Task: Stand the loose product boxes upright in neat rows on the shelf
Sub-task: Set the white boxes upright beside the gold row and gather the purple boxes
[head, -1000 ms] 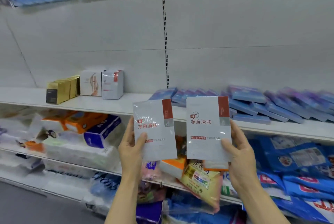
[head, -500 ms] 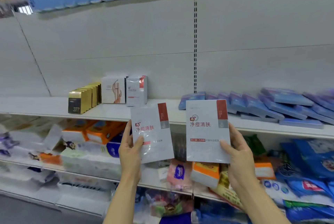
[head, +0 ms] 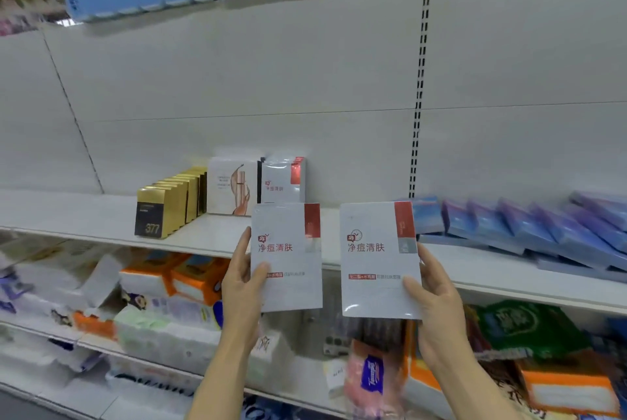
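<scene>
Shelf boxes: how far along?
Done: gold boxes and a few white boxes stand upright on the shelf. In hand: left hand and right hand each hold one white box. Left: blue boxes lie toppled.

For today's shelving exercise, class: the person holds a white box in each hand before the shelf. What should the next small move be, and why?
Probably set the left hand's white box upright beside the matching box standing at the back of the shelf, since bare shelf shows to its right. The right hand's box could follow.
</scene>
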